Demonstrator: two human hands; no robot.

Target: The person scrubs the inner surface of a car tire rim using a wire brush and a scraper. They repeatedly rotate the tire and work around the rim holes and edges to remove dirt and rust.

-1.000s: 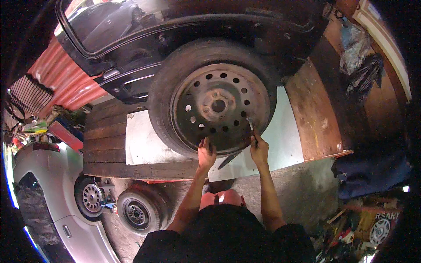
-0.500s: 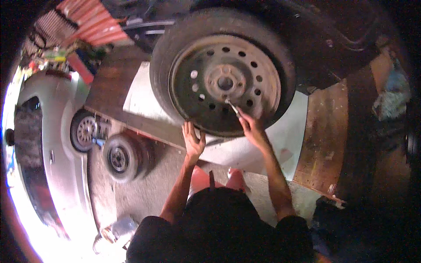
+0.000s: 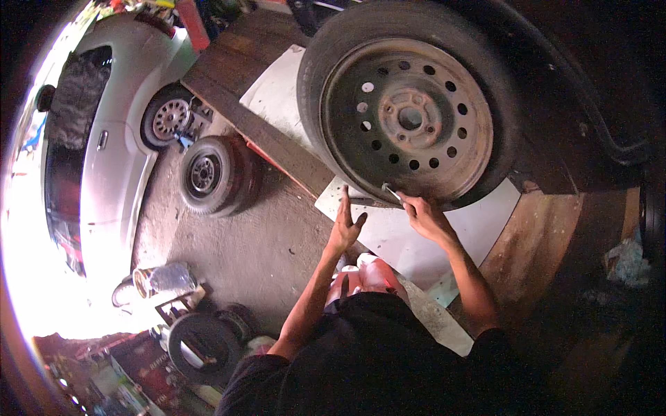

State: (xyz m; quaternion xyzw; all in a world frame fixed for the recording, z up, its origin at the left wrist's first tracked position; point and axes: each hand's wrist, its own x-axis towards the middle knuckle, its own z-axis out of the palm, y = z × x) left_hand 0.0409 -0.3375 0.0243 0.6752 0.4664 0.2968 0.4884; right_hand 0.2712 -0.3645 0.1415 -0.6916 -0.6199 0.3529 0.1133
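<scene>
A large car wheel stands upright in front of me, a rusty steel rim with a ring of round holes inside a dark tyre. In my right hand is a slim metal hand tool, pinched between the fingers; its exact kind is not clear. The tool's tip is at the lower edge of the rim. My left hand has its fingers stretched out, close to the bottom left of the tyre, and holds nothing. I cannot tell whether its fingertips touch the tyre.
Under the wheel lies a white sheet over wooden boards. Another wheel stands on the concrete floor at left, near a silver car. A loose tyre and a clear container lie lower left. Crumpled plastic is at right.
My right hand has drawn the tool from beside the wheel's hub down to the rim's lower edge. My left hand's fingers have straightened. The view has shifted, showing more floor at lower left.
</scene>
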